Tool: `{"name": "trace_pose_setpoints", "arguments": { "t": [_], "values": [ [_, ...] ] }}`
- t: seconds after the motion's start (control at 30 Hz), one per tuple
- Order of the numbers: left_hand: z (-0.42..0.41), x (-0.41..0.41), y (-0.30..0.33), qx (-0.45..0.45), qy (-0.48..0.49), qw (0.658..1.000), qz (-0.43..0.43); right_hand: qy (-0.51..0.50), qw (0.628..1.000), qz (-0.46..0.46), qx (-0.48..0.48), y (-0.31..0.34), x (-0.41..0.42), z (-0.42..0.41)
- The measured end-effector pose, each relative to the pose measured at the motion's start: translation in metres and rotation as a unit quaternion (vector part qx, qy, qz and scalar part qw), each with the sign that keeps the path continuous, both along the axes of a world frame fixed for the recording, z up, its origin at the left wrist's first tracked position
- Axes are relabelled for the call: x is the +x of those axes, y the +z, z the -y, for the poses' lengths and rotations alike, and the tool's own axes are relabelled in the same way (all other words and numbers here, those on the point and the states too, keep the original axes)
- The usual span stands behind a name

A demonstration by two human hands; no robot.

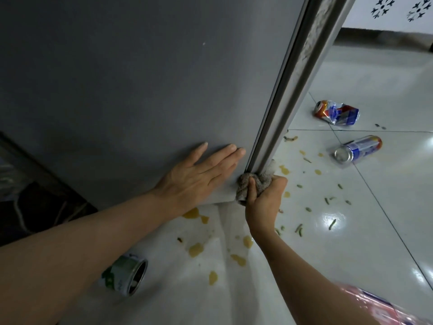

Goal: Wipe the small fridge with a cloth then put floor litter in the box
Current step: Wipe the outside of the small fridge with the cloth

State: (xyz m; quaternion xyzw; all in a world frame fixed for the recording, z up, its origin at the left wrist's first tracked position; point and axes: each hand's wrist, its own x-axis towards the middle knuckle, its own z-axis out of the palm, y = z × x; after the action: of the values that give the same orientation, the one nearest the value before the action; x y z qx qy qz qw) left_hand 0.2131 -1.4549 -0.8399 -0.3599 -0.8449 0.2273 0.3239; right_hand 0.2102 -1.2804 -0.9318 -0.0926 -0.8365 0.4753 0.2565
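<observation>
Left hand (pixel 199 174): fingers straight, pressed flat on the grey fridge (pixel 131 90) side, centre frame.
Right hand (pixel 264 195): grasping the bunched cloth (pixel 243 186) at the fridge's bottom corner.
Risk: yellow spills (pixel 195 249) just below could soil the cloth and smear the fridge.
Litter: crushed cans (pixel 337 112) right, floor; box unseen.

matt grey fridge (pixel 121 85), glossy tiled floor (pixel 365 212)

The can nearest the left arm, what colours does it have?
The can is green and white, with a silver metal rim; the head view, the only one, shows it at bottom left.
</observation>
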Motion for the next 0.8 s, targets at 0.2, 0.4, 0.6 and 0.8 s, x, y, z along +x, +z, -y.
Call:
{"name": "trace_pose_setpoints", "arguments": {
  "t": [0.2, 0.4, 0.6, 0.8],
  "values": [
    [0.005, 0.002, -0.02, -0.021, 0.004, 1.0, 0.019, -0.005, 0.998, 0.06, 0.016, -0.025, 0.002, 0.001],
    [0.007, 0.005, -0.036, -0.038, 0.006, 0.998, 0.041, 0.007, 0.99, 0.123, 0.062, -0.038, 0.003, -0.003],
    [0.005, 0.01, -0.041, -0.066, 0.018, 0.997, 0.04, 0.024, 0.979, 0.175, 0.1, -0.035, -0.001, -0.008],
    [-0.005, 0.03, -0.023, -0.111, 0.075, 0.983, 0.128, 0.039, 0.954, 0.275, 0.111, -0.015, -0.004, -0.009]
  ]
}}
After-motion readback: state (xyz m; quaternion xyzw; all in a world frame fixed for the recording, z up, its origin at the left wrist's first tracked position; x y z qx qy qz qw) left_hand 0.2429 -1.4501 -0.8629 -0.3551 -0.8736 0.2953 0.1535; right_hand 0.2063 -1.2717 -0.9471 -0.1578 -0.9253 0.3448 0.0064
